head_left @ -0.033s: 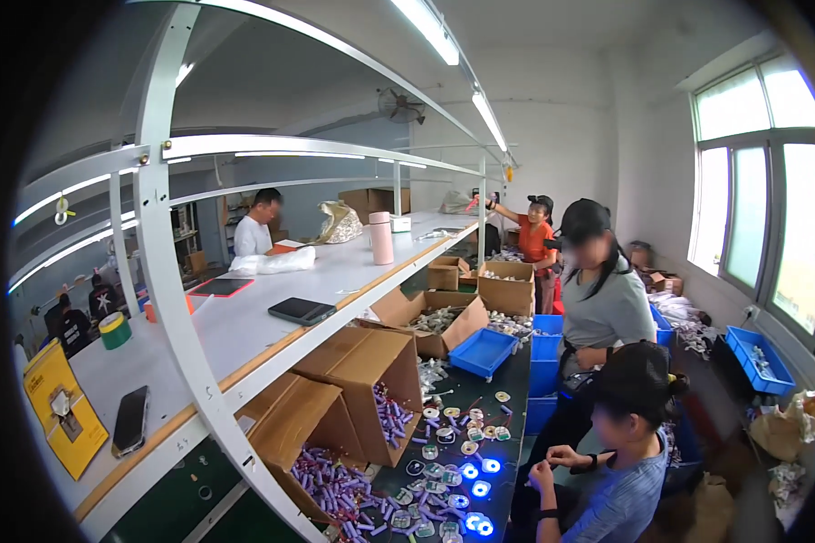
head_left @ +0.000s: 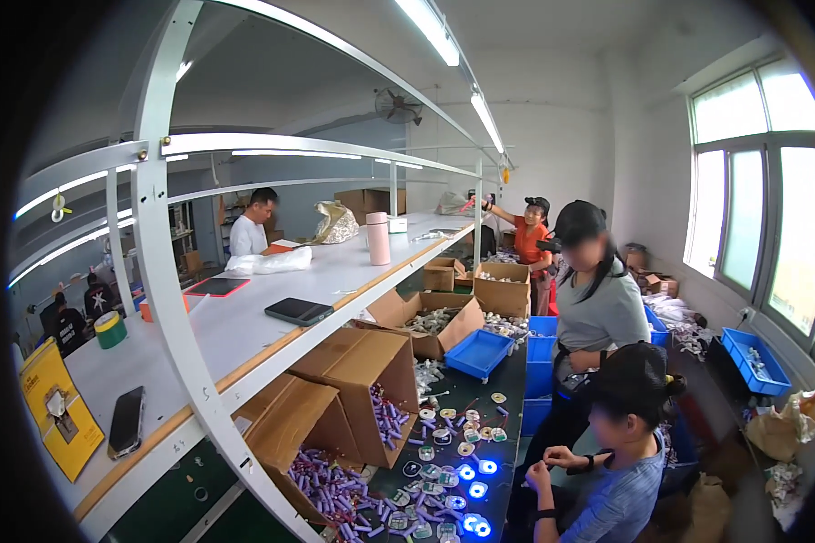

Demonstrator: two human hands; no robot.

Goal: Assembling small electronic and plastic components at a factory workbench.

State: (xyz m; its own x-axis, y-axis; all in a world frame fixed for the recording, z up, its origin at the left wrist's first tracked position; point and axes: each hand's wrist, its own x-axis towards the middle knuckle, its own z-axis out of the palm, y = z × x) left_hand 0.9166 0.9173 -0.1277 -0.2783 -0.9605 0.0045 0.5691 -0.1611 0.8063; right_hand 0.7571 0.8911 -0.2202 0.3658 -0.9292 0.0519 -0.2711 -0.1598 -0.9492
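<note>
Neither my left hand nor my right hand is in the picture. Below the shelf, a dark green worktable (head_left: 493, 378) carries a spread of round white circuit pieces (head_left: 430, 472), some with green boards. Several blue lights (head_left: 477, 490) glow among them near the table's right edge. Purple cylindrical cells (head_left: 330, 484) with red wires spill out of a tipped cardboard box (head_left: 285, 421); a second tipped box (head_left: 340, 357) behind it holds more. At the right of the table, a co-worker in a dark cap (head_left: 620, 480) brings both hands (head_left: 552, 462) together around something too small to make out.
A white metal frame post (head_left: 177, 271) rises at the left in front of a pale shelf (head_left: 244, 335). Phones (head_left: 127, 421), a pink bottle (head_left: 378, 240) and green tape (head_left: 110, 331) stand on it. A blue tray (head_left: 480, 353) sits farther back. More people stand along the table.
</note>
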